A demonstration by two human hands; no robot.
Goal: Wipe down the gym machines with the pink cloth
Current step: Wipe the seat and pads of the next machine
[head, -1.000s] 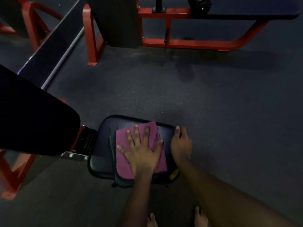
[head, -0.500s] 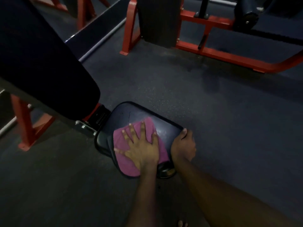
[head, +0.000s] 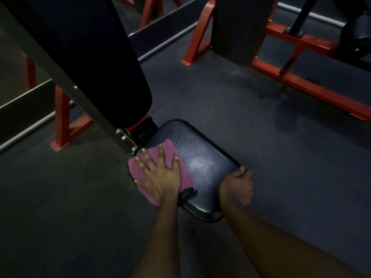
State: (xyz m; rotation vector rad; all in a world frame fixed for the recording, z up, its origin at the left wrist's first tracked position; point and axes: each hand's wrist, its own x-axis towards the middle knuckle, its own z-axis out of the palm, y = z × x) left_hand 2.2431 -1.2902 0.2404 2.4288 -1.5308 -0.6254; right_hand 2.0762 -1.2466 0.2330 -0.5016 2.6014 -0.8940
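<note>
Dark speckled rubber floor (head: 230,101) all round, low light. Bench in front: black seat pad (head: 202,163), with a big black backrest pad (head: 96,57) rising at far left on a grey steel support bar (head: 60,71). Hinge bracket (head: 140,130) sits between the two pads. Red legs (head: 62,121) behind that, bolted to the floor. Second machine at far right, red frame (head: 301,85), well apart from the seat. Backrest and hinge crowd the seat's far-left edge, just beside the cloth. Pink cloth (head: 169,149) lies flat on the seat's left corner by the hinge, its near-left part hanging past the seat edge. Left hand (head: 160,177) is flat on top of it, fingers spread and straight, pressing down. Right hand (head: 237,185) has its fingers curled over the seat's right edge, gripping it. Versus 0.5 s ago: cloth and left hand have slid from mid-seat over to the hinge corner, which exposes a sheen on the middle of the pad. Right hand has kept its grip on that same edge. Seat's long axis runs from the hinge toward near right. Left fingers point away toward the backrest. Cloth looks nearly square under the palm; can't call its long axis.
</note>
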